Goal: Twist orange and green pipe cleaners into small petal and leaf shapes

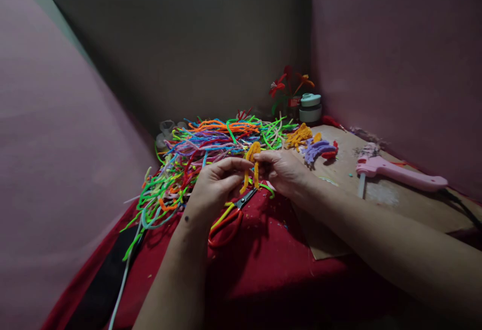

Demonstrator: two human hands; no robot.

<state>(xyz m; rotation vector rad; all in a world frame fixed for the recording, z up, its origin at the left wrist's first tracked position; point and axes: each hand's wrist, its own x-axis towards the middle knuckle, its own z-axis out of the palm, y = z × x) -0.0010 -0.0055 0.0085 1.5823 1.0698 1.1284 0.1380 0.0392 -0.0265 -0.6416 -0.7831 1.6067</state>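
A yellow-orange pipe cleaner [255, 148], bent into a narrow loop with two ends hanging down, is held up between both hands. My left hand [220, 182] pinches its left side between thumb and fingers. On the right side, my right hand [280, 169] pinches it near the upper bend. Beneath the hands lie scissors [226, 227] with red and yellow handles, on a dark red cloth [263, 259]. Just behind the hands spreads a large heap of colourful pipe cleaners [211, 141]. My right hand's curled fingers are partly hidden.
A pink glue gun [406, 172] rests on a brown board [339, 219] at right. Bent yellow pieces [300, 135] and purple pieces [316, 150] lie nearby. Behind stand red pipe-cleaner flowers [278, 86] and a lidded container [310, 108]. A white cord [122, 287] hangs at left.
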